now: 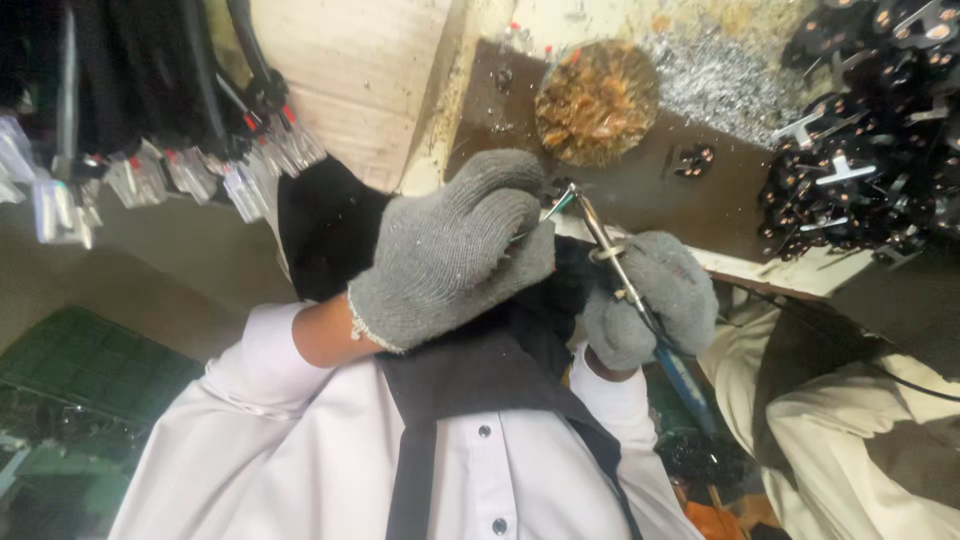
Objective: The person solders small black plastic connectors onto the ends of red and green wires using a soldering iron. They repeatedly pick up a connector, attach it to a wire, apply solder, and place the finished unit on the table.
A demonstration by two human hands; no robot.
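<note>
A single head-worn camera looks steeply down the person's own chest, so the white shirt fills the bottom of the frame. It sits close to the gloved hands (520,260), which occupy the centre. Beyond them, at the top, the counter (640,190) appears near. No second view shares the scene.

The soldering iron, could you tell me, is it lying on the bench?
No, the soldering iron is gripped in the gloved right hand, beside the left hand.

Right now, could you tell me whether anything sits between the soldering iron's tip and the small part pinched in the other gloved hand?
Nothing visible does: the soldering iron in the right hand meets the small part held by the left hand.
</note>
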